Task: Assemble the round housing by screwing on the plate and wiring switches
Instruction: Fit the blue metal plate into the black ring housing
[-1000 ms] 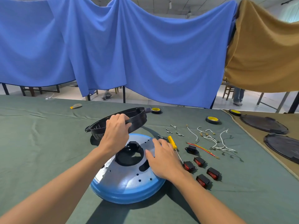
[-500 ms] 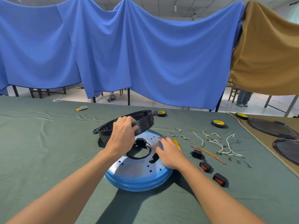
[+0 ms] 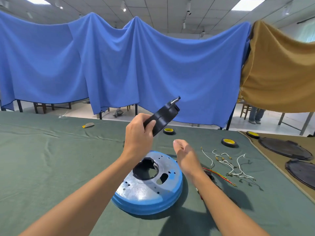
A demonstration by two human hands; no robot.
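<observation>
From the head camera the job looks barely begun. The left hand is curled round the black round plastic housing, holding it edge-on in the air above the table, clear of everything else. The right hand hovers with relaxed, spread fingers, holding nothing, just over the far edge of the blue-rimmed silver round metal plate, which lies flat on the table. The plate is not joined to the housing, and I see no screws in it. The loose white wires and a red-and-yellow wire lie unconnected to the right; the switches I cannot make out clearly. So screwing and wiring both seem left to do. The table wears a dark green cloth carrying yellow-cored black tape rolls, with a tan cloth strip bearing dark round covers at the right. Behind hang a blue fabric curtain and a tan one, under a tiled ceiling with lights.
</observation>
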